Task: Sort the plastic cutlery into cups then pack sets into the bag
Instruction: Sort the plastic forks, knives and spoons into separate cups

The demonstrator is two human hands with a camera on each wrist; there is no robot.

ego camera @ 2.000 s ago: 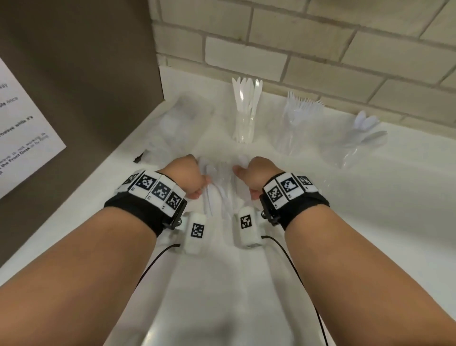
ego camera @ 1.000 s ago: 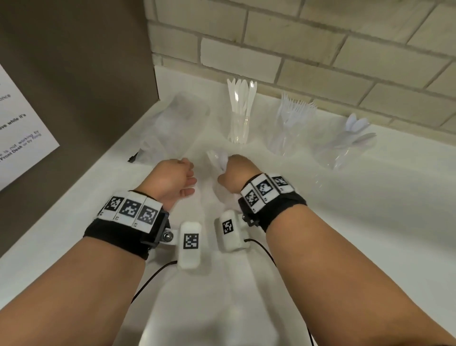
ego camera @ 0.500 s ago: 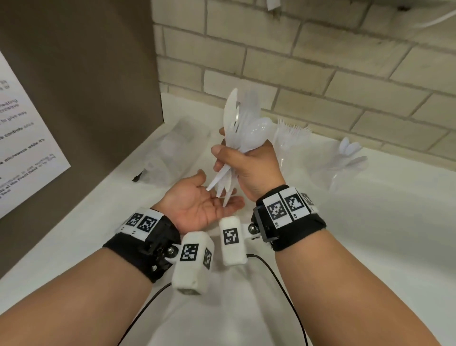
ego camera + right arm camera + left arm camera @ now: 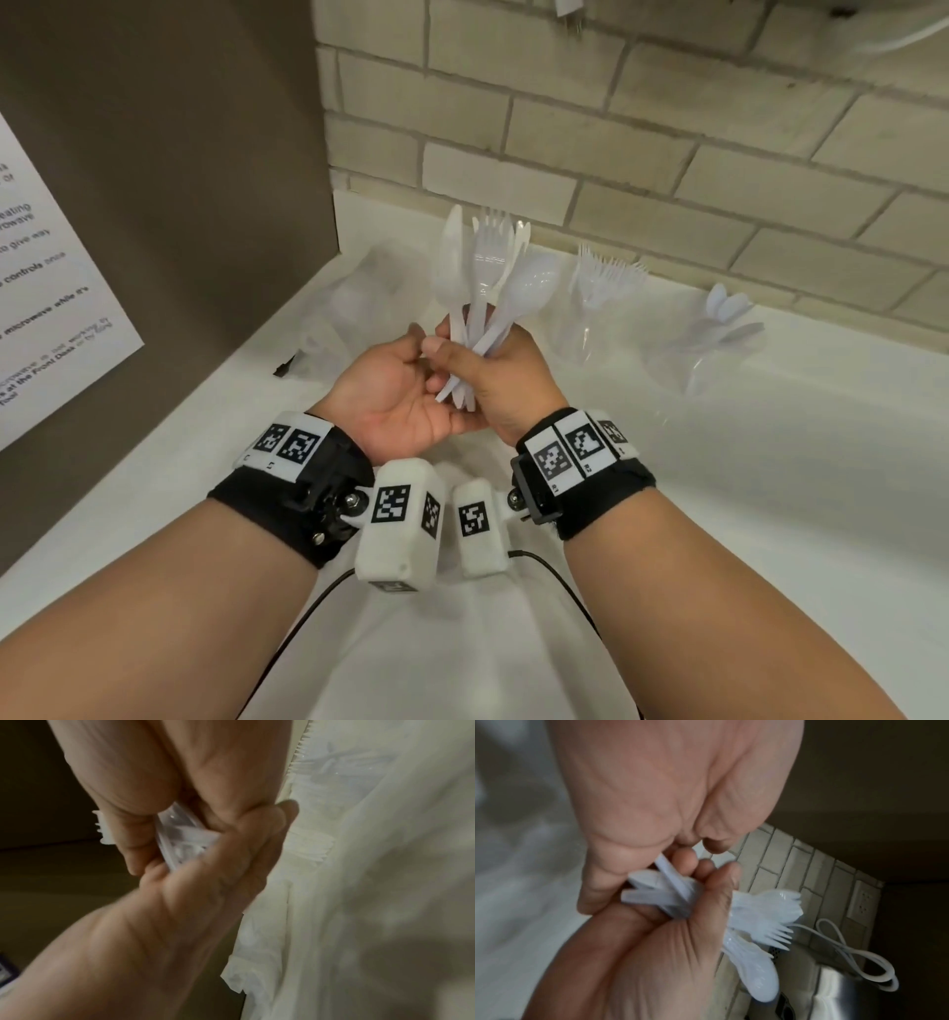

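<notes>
Head view: right hand (image 4: 506, 380) clenched around mixed bundle of white plastic cutlery (image 4: 485, 288) at frame centre, heads up, handle ends protruding below fist. Left hand (image 4: 395, 395) palm-up beside and touching, fingers curled against handle ends; actual grasp not confirmed from wrist views, both blurred. Bundle fanned and crossed, not aligned.

Risks, by judgement:
- Slippage of smooth handles if right-hand grasp loosens during transfer to left hand.
- Tangled fork tines dragging neighbouring pieces out on separation.
- Dropped pieces landing on white counter (image 4: 770, 514), hard to spot against white.

Right of centre: clear cup of forks (image 4: 601, 303). Further right: clear cup of spoons (image 4: 714, 334), leaning, prone to tipping if bumped. Left of centre: clear bag (image 4: 344, 313) lying on counter, mouth not visible.
</notes>
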